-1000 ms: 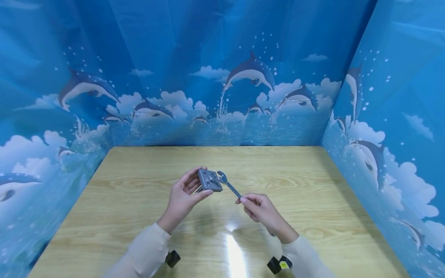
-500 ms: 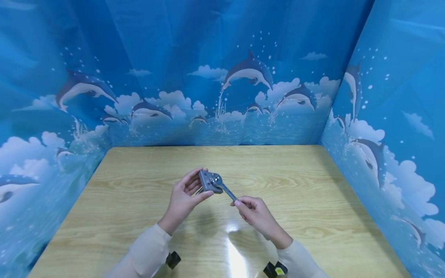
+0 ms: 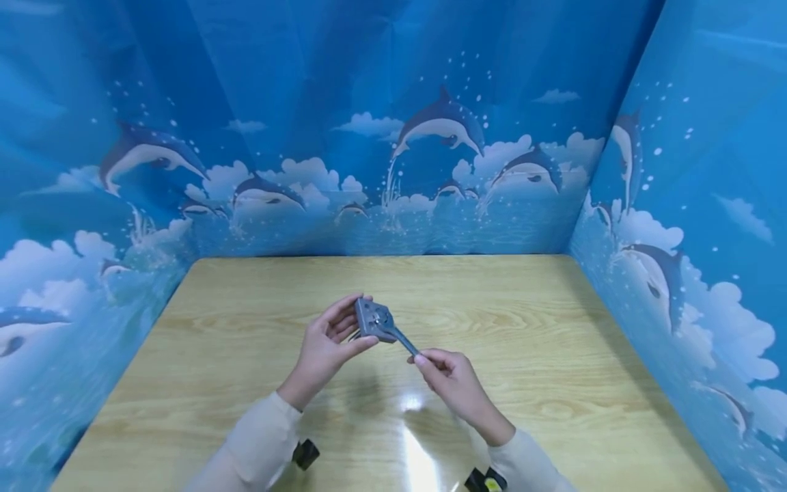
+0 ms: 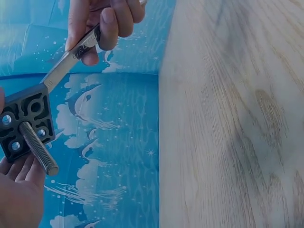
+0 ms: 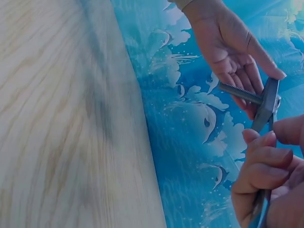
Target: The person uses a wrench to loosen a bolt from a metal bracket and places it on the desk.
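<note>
One threaded rod (image 4: 39, 148) juts from a squarish plate (image 4: 22, 112) — perhaps metal.

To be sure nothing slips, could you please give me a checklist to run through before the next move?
1. Plate gripped by the left hand: ok.
2. Wrench gripped by the right hand: ok, by its handle.
3. Wrench head over the plate's face: ok.
4. Wrench fully seated: cannot tell, too small.
5. Bolt clear of the left hand: cannot tell.
6. Plate braced on the table: not ok, held in the air.
</note>
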The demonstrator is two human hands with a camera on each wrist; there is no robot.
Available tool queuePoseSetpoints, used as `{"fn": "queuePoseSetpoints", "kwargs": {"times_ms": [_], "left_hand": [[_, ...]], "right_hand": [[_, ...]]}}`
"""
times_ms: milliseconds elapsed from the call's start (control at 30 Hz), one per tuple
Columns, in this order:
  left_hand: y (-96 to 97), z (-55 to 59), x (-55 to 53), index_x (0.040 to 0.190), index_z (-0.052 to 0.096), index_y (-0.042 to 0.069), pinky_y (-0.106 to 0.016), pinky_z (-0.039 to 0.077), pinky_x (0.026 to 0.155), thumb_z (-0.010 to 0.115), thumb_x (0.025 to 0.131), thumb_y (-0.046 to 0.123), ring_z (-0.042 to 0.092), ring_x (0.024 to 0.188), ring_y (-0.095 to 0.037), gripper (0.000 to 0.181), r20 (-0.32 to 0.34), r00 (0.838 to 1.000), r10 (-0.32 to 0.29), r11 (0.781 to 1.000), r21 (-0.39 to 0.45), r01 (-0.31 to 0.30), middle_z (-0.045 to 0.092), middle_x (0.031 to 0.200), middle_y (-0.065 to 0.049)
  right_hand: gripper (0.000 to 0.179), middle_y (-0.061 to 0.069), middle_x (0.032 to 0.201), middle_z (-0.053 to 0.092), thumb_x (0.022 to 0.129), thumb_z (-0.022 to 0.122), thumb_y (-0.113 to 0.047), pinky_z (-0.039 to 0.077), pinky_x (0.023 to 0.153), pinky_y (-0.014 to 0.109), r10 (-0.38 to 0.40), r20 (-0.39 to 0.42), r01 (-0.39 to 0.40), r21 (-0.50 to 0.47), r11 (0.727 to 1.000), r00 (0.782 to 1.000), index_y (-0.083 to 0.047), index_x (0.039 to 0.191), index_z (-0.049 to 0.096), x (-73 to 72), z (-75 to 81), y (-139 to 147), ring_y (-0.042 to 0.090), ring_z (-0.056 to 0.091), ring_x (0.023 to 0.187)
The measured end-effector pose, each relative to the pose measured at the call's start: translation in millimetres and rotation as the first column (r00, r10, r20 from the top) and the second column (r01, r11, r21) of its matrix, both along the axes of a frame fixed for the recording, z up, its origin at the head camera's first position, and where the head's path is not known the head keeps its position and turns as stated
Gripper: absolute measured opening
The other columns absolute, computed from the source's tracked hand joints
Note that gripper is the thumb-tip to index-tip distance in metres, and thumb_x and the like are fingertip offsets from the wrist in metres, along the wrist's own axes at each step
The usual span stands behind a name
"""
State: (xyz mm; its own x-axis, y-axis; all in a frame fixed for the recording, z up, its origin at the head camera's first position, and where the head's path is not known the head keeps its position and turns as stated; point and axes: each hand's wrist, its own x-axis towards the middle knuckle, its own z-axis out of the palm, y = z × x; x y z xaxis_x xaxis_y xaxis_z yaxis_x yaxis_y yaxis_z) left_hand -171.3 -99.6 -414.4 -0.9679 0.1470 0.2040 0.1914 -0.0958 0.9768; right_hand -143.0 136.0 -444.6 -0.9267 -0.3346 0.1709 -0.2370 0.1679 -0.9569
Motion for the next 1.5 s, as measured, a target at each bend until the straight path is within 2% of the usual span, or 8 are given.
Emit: {"fn": "queuePoseSetpoints", "kwargs": {"times_ms": [333,500,633,767,900,1033,1233,1500], "left_hand": [[1.6,1.6,-0.2,0.136,0.050,0.007,-0.025,0.048,0.100,0.083,0.071,0.006,0.058,0.119,-0.020,0.073,-0.031,0.999,0.034,0.998,-0.060,-0.036,0.058,0.133,-0.008],[2.5,2.6,-1.3,0.135,0.050,0.009,-0.025,0.048,0.100,0.083,0.071,0.008,0.058,0.118,-0.019,0.072,-0.032,0.999,0.043,0.996,-0.074,-0.045,0.058,0.134,-0.006],[1.0,3.3,-0.3,0.136,0.050,0.008,-0.025,0.048,0.100,0.083,0.071,0.006,0.058,0.119,-0.020,0.074,-0.023,0.999,0.026,0.997,-0.065,-0.027,0.057,0.134,-0.008],[-1.2,4.8,1.1,0.137,0.049,0.007,-0.026,0.048,0.100,0.083,0.070,0.003,0.057,0.120,-0.022,0.075,-0.005,1.000,-0.016,0.999,-0.032,0.016,0.057,0.134,-0.010],[-1.8,6.5,1.7,0.137,0.050,0.009,-0.028,0.049,0.100,0.083,0.071,0.005,0.057,0.120,-0.023,0.074,-0.001,0.997,-0.074,0.997,-0.022,0.074,0.057,0.134,-0.010],[-1.9,6.1,1.9,0.138,0.049,0.009,-0.030,0.049,0.100,0.083,0.072,0.007,0.057,0.121,-0.024,0.073,0.012,0.991,-0.134,0.991,-0.023,0.134,0.056,0.136,-0.011],[-2.5,4.7,2.0,0.138,0.048,0.008,-0.032,0.049,0.101,0.081,0.075,0.011,0.057,0.120,-0.024,0.071,0.040,0.975,-0.219,0.973,-0.072,0.221,0.055,0.137,-0.012],[-3.6,7.0,1.6,0.139,0.047,0.006,-0.032,0.050,0.099,0.080,0.076,0.011,0.058,0.119,-0.025,0.071,0.062,0.958,-0.281,0.958,-0.049,0.284,0.054,0.137,-0.015]], "right_hand": [[0.029,-0.002,0.059,0.047,0.099,0.053,-0.020,0.027,0.039,0.011,-0.006,0.164,0.013,-0.044,0.999,0.986,0.005,0.108,0.066,6.5,2.7,-7.8,0.002,0.036,0.047],[0.032,-0.003,0.059,0.046,0.100,0.052,-0.022,0.025,0.037,0.010,-0.010,0.182,0.018,-0.042,0.999,0.983,0.006,0.108,0.065,9.3,3.4,-11.3,0.001,0.034,0.045],[0.030,-0.005,0.057,0.046,0.099,0.053,-0.021,0.026,0.038,0.010,0.010,0.149,-0.006,-0.030,1.000,0.989,0.005,0.107,0.066,5.1,0.3,-6.8,0.001,0.034,0.045],[0.024,-0.006,0.056,0.044,0.099,0.052,-0.014,0.029,0.038,0.012,0.077,0.055,-0.077,-0.003,0.997,0.996,0.005,0.104,0.067,-8.4,-4.5,4.1,0.001,0.035,0.046],[0.024,-0.006,0.057,0.043,0.099,0.052,-0.013,0.033,0.041,0.015,0.153,0.011,-0.153,0.056,0.987,0.988,0.003,0.105,0.069,-27.6,-7.8,18.6,0.002,0.036,0.049],[0.027,-0.005,0.057,0.043,0.099,0.053,-0.016,0.032,0.042,0.017,0.241,0.048,-0.244,0.077,0.967,0.969,0.004,0.106,0.069,-49.5,-10.7,31.1,0.004,0.034,0.049],[0.025,-0.005,0.057,0.045,0.098,0.054,-0.012,0.031,0.041,0.018,0.386,0.069,-0.391,0.075,0.917,0.920,0.006,0.106,0.069,-75.9,-13.3,40.8,0.004,0.035,0.048],[0.021,-0.007,0.067,0.058,0.097,0.055,-0.007,0.036,0.049,0.016,0.455,0.093,-0.464,0.176,0.868,0.886,0.006,0.106,0.069,-98.1,0.6,43.3,0.004,0.039,0.054]]}}
